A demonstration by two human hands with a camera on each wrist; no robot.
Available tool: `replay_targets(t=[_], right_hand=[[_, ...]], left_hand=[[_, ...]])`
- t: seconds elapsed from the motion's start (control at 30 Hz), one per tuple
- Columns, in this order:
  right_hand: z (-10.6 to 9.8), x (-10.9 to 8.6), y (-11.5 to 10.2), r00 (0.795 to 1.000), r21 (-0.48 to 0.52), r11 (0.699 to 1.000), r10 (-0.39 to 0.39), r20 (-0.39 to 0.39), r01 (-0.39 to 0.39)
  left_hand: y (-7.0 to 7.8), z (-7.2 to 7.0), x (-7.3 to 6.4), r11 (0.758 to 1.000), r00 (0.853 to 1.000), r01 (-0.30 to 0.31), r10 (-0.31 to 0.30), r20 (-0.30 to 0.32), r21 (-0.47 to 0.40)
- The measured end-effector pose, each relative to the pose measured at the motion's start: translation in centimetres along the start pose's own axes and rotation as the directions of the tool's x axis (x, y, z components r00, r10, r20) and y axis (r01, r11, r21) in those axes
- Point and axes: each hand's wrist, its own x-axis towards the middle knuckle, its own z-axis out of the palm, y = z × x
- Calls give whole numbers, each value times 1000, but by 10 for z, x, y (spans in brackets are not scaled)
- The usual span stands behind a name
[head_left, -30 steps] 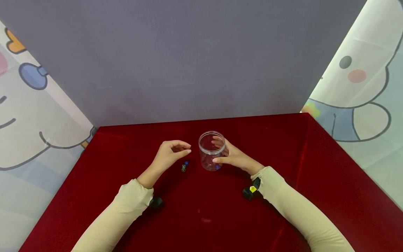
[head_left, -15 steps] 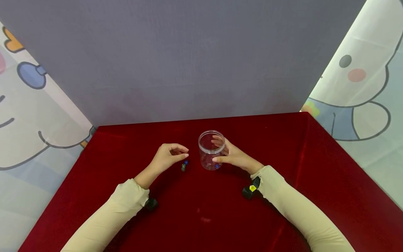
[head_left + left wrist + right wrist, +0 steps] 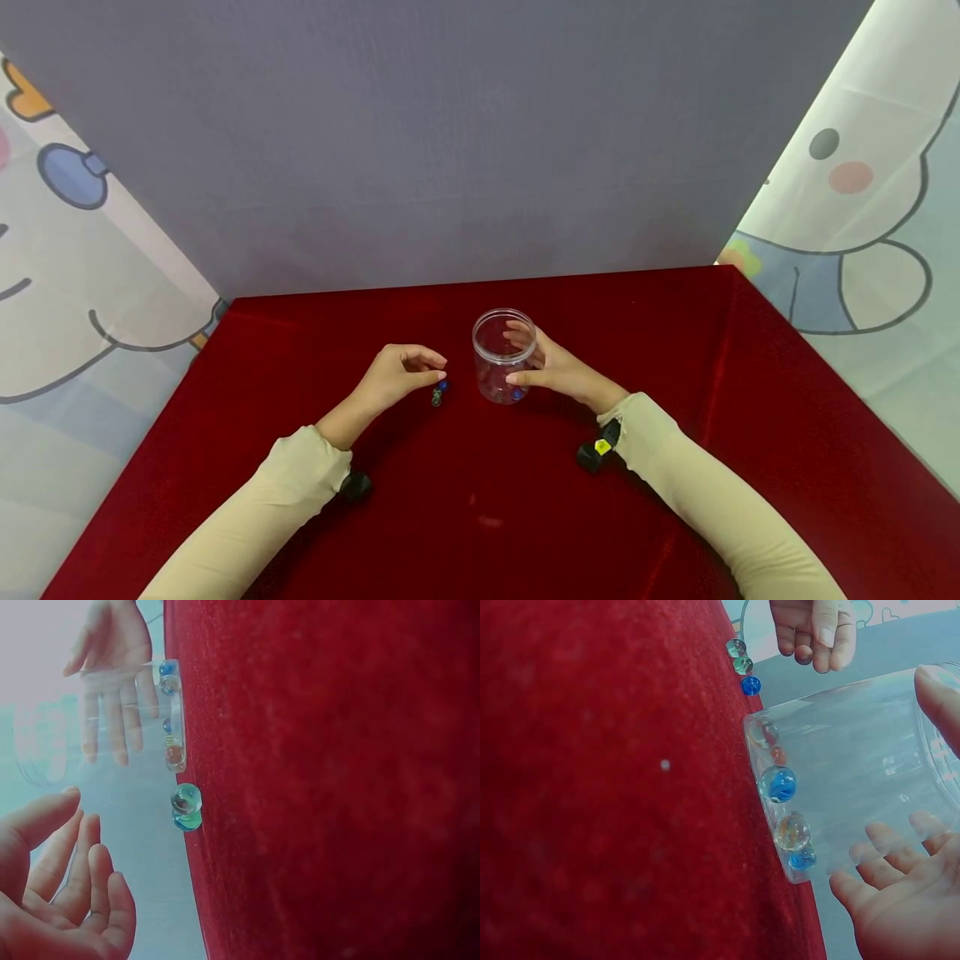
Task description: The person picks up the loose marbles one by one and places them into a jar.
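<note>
A clear plastic jar [image 3: 491,372] stands upright on the table, several glass marbles [image 3: 778,784] lying on its bottom. My right hand [image 3: 561,372] holds it from the right, thumb on the near side and fingers round the far side. Left of the jar, a blue marble [image 3: 751,685] and two greenish marbles [image 3: 742,666] lie close together on the cloth. Just above them hovers my left hand [image 3: 392,377], with thumb and fingers bent loosely and apart. The left wrist view shows nothing between its fingers, and the loose marbles [image 3: 186,801] are apart from it.
Red cloth [image 3: 487,483] covers the table. A grey panel [image 3: 465,150] rises behind its far edge, and cartoon-printed sheets [image 3: 847,208] hang on both sides. Dark wrist cameras [image 3: 590,456] sit under both cuffs.
My left hand has drawn slightly left and down, away from the jar and closer to the loose marbles. The right hand and the jar have stayed in place.
</note>
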Motion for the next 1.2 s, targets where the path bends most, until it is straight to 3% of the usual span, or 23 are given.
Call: replay_targets(t=[0.27, 1.2], right_hand=[[0, -1, -1, 1000, -4, 1000, 3, 0, -3], [0, -1, 3, 1000, 0, 1000, -15, -5, 15]], left_hand=[[-5, 1, 0, 999, 998, 42, -42, 42, -5], [-8, 0, -4, 995, 986, 93, -95, 134, 21]])
